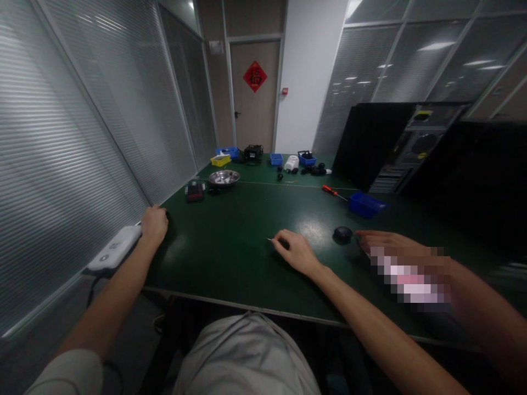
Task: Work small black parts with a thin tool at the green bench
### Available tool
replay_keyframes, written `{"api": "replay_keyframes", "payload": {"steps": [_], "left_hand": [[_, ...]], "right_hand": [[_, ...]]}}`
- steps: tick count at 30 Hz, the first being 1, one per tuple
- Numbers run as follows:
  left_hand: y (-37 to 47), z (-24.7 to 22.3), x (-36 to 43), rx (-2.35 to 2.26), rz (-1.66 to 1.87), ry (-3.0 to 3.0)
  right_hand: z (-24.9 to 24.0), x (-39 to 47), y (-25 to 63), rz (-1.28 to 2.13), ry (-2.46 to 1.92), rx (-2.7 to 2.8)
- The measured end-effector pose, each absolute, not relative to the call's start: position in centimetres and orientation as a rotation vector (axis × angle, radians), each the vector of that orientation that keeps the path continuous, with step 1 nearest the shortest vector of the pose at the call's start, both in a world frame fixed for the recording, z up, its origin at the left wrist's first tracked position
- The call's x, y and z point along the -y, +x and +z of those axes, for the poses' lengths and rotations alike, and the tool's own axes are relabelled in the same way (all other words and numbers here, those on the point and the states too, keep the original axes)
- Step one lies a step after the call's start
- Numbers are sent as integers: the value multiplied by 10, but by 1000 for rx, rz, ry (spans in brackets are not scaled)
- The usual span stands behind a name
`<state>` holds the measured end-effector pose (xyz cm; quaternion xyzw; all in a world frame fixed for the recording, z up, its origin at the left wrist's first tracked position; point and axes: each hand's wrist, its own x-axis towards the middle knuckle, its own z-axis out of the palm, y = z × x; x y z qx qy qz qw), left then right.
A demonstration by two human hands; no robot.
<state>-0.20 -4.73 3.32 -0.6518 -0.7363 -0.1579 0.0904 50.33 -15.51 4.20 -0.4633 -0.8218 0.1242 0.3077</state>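
Note:
My left hand (154, 224) is closed at the left edge of the green table (230, 258), just beyond a white power strip (116, 248). A bit of something dark shows by its fingers, too hidden to name. Over the middle of the table, my right hand (297, 251) is curled, thumb and forefinger pinched on a small thin pale piece (269, 239) that points left. To its right lies a round black object (342, 234), touched by neither of my hands.
At right, another person's hand (391, 240) holds a blurred-out object. An orange screwdriver (331, 191) lies beside a blue bin (365, 204). Black computer cases (411, 148) stand behind. Farther back are a metal bowl (224, 178), a yellow tray (220, 161) and small black parts.

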Motion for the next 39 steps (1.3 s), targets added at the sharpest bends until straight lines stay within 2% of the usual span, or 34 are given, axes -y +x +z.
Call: {"api": "replay_keyframes", "payload": {"steps": [7, 20, 27, 31, 39], "left_hand": [[2, 32, 46, 2135, -324, -1773], [-2, 33, 44, 2163, -279, -1713], [-7, 32, 37, 2240, -441, -1845], [12, 35, 24, 2126, -511, -2109], [13, 29, 16, 2023, -621, -2182]], "right_hand": [[44, 157, 503, 347, -1223, 2176], [40, 155, 504, 350, -1228, 2191], [39, 155, 502, 302, -1251, 2188], [40, 156, 502, 262, -1278, 2194], [42, 157, 503, 300, -1282, 2206]]}}
